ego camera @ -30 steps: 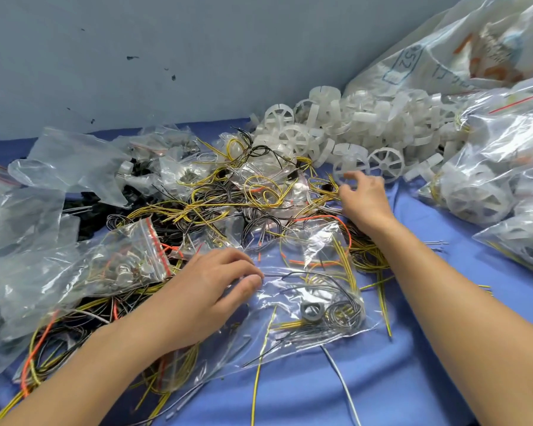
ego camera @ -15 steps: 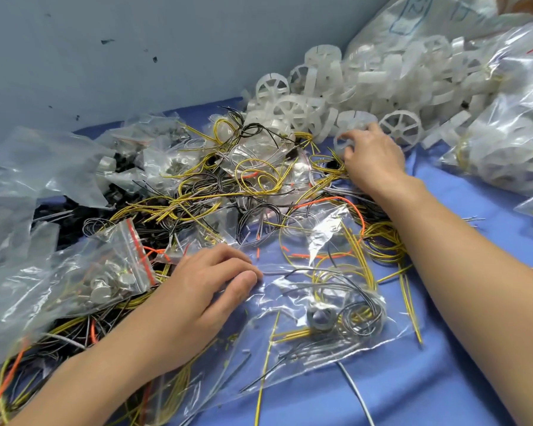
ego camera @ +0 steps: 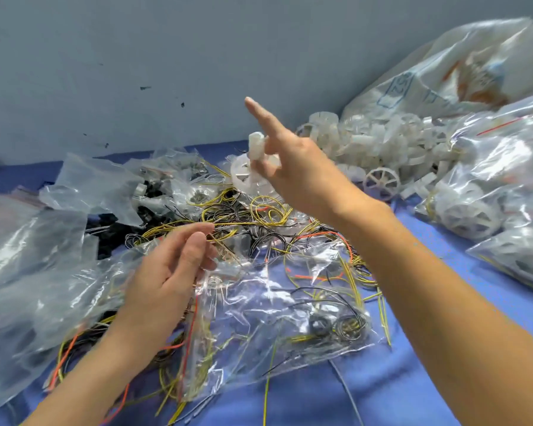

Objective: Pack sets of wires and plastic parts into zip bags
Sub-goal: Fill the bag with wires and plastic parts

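My right hand (ego camera: pixel 293 167) is raised above the wire pile, index finger stretched out, with a white plastic wheel part (ego camera: pixel 257 149) pinched between thumb and middle fingers. My left hand (ego camera: pixel 170 272) hovers palm-up over the left edge of a clear zip bag (ego camera: pixel 277 305) that lies on the blue cloth with wire coils and a small grey ring inside; its fingers curl at the bag's mouth, grip unclear. A tangle of yellow, black and orange wires (ego camera: pixel 246 219) spreads behind the bag. The heap of white plastic wheels (ego camera: pixel 382 149) lies at the back right.
Filled zip bags (ego camera: pixel 490 186) stack up on the right, with a large printed sack (ego camera: pixel 443 72) behind them. Crumpled empty and part-filled bags (ego camera: pixel 34 272) cover the left. A grey wall runs along the back. Blue cloth (ego camera: pixel 382 388) shows at the front.
My right hand has lifted away from the wheel heap with a white wheel part in it. My left hand has turned palm-up and risen off the bag.
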A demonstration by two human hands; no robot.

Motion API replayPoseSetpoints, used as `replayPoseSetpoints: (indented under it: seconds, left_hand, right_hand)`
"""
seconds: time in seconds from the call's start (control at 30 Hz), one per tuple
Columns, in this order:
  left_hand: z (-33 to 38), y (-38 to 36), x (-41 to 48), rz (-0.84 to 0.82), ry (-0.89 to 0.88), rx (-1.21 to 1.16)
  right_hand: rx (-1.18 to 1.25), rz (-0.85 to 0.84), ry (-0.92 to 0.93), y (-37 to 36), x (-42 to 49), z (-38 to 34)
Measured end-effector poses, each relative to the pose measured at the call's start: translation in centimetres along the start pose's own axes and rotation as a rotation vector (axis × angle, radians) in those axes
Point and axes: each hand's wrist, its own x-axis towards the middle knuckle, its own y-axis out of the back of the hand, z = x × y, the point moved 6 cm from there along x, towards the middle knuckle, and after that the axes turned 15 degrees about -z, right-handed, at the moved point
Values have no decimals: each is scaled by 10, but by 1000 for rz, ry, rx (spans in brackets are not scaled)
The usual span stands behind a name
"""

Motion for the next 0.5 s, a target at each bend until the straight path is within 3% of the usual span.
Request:
replayPoseSetpoints:
  seconds: [0.17,0.27,0.37,0.43,0.5]
  left_hand:
    - [34,17,-13,95,-32,-33]
    - [33,18,-26,100,38,-41]
    - [29,19,-40,85,119,118]
    - [28,22,-44,90,149,234]
    - [22,29,-43,121,200,161]
  right_hand:
    - [-332,-153,103,-54,-27,-80]
    - [-469,-84,178,-74,-47,-105]
    - [-573,-10,203,-82,-66,-107]
    - [-566,-3,235,-90,-75,-107]
    - [-453,32,214,-90,-78,-101]
